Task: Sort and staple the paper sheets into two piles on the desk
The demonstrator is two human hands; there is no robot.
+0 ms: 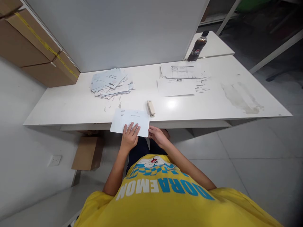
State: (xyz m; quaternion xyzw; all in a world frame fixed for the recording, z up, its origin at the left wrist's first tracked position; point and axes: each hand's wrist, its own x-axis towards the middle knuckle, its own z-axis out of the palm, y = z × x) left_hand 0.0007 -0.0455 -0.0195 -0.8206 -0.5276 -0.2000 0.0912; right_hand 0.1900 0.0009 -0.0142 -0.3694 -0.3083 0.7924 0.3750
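Note:
A white printed paper (139, 117) lies at the front edge of the desk and juts out over it toward me. My left hand (129, 137) rests on the paper with its fingers stretched out and slightly spread. At the paper's right edge, my right hand (158, 135) pinches the corner between thumb and fingers. Just beyond that corner is a small beige stapler (151, 108), untouched by either hand. Farther back on the left sits a messy pile of pale blue and white folded leaflets (110, 82).
Two stacks of white sheets, a back stack (183, 72) and a front stack (175, 88), lie right of centre. A dark soda bottle (198, 47) stands behind them. Cardboard boxes (35, 47) fill the left corner; another box (86, 153) is under the white desk (146, 72).

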